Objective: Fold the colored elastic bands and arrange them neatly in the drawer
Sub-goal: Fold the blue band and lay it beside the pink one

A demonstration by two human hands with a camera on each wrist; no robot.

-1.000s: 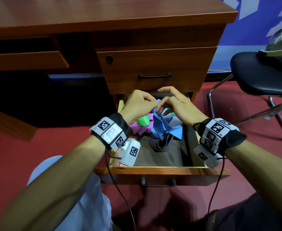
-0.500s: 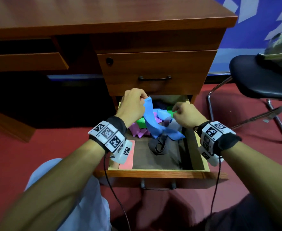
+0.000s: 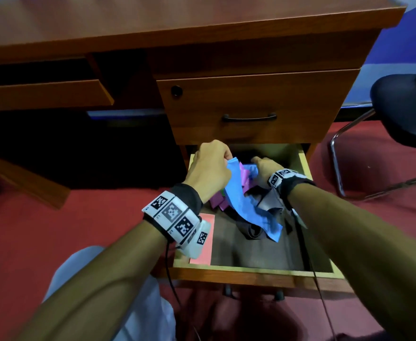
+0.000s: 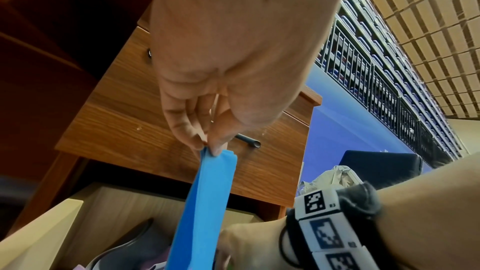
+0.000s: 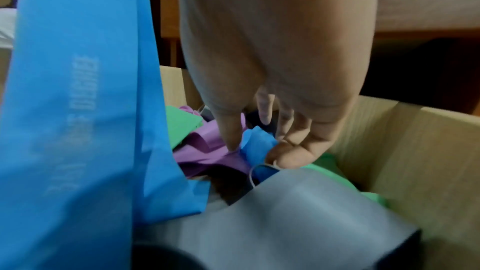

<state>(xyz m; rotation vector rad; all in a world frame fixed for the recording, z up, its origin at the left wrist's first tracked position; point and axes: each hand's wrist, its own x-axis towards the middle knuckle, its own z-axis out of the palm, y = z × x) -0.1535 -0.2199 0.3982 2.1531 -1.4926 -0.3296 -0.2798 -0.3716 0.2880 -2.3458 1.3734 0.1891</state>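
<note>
A long blue elastic band (image 3: 247, 205) hangs from my left hand (image 3: 227, 162), which pinches its top end above the open drawer (image 3: 251, 269). The left wrist view shows thumb and fingertips (image 4: 218, 148) clamped on the blue band (image 4: 205, 202). My right hand (image 3: 254, 163) reaches into the pile at the drawer's back. In the right wrist view my right hand (image 5: 257, 151) pinches a blue fold (image 5: 259, 143) among purple bands (image 5: 207, 147) and green bands (image 5: 182, 126). A grey band (image 5: 298, 213) lies in front.
A pink sheet (image 3: 203, 238) lies flat at the drawer's left side. A dark grey band (image 3: 253, 230) is crumpled mid-drawer. The shut upper drawer (image 3: 248, 116) overhangs the pile. A black chair (image 3: 403, 112) stands to the right on red carpet.
The hands, together on the blue band a second ago, have parted. The left hand keeps the band's end raised; the right hand has gone down into the pile at the back.
</note>
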